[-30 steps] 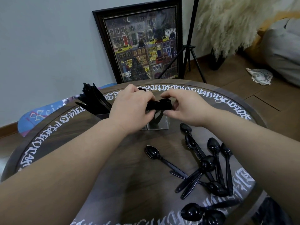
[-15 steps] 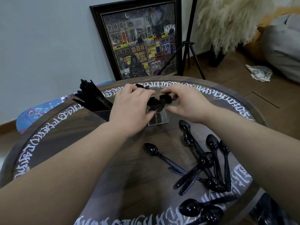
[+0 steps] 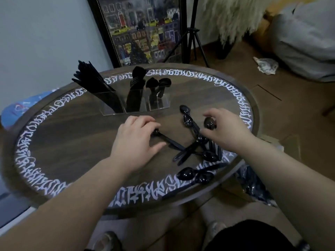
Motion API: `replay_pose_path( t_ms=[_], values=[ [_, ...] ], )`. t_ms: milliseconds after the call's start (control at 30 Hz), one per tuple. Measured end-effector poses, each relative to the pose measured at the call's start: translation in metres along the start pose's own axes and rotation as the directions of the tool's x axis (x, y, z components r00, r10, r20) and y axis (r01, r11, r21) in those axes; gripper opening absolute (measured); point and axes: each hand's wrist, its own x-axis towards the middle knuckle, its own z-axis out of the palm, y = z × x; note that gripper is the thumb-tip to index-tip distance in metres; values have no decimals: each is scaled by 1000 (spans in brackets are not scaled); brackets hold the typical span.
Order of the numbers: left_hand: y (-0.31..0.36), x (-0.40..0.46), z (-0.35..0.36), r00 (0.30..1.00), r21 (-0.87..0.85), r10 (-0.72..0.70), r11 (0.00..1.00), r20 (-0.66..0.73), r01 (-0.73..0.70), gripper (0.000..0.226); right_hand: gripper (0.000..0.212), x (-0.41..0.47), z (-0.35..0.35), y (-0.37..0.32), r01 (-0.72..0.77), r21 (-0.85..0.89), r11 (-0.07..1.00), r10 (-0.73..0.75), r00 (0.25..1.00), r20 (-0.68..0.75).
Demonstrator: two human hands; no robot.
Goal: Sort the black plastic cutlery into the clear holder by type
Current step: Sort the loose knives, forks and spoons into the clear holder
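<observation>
The clear holder point(image 3: 116, 107) stands at the back of the round table, with three compartments: black knives point(image 3: 90, 80) on the left, forks point(image 3: 136, 82) in the middle, spoons point(image 3: 157, 84) on the right. My left hand point(image 3: 134, 142) lies on the table in front of it, fingers curled over the bowl of a black spoon point(image 3: 170, 142) that lies flat, thumb spread apart. My right hand point(image 3: 226, 131) pinches the bowl of another spoon point(image 3: 210, 123) at the edge of a pile of several loose spoons point(image 3: 190, 153).
Two more spoons point(image 3: 195, 175) lie at the table's near right edge. The dark wooden table point(image 3: 63, 134) has a ring of white lettering. A framed picture point(image 3: 145, 29) and a tripod point(image 3: 194, 33) stand behind it. Crumpled paper point(image 3: 266, 65) lies on the floor.
Both hands have left the holder's spoon compartment and come down to the loose spoons nearer me. The camera has tilted down and the holder now shows in full.
</observation>
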Motion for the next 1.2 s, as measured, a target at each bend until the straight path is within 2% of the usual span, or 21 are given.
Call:
replay_pose_path(
  t_ms=[100,300,500,633,733,833,967,1200],
  values=[
    [17,-22,9,991,-48,7,999,134,-1,57,56,-23,5,11,-130,-41,991,134,987,91],
    [39,-39,36,991,-148,-19,988,131,38,59,59,-45,31,16,-181,-54,982,188,967,173],
    [55,-23,60,989,-196,-73,976,128,98,55,41,-51,54,13,35,-121,992,-20,992,124],
    [49,-16,64,983,-171,-141,972,119,160,48,41,-40,63,2,164,-104,981,-151,980,127],
    [39,-15,63,977,-160,-186,967,103,201,44,41,-35,67,-6,205,-90,975,-192,972,138],
    [28,-18,60,972,-151,-217,962,93,229,41,39,-32,67,-12,186,-46,981,-179,975,134],
    [15,-22,55,960,-135,-269,951,80,278,37,35,-28,66,-17,76,24,997,-78,990,119],
    [6,-31,43,959,-167,-280,944,42,283,44,30,-32,61,-10,4,-9,1000,-3,988,156]
  ],
)
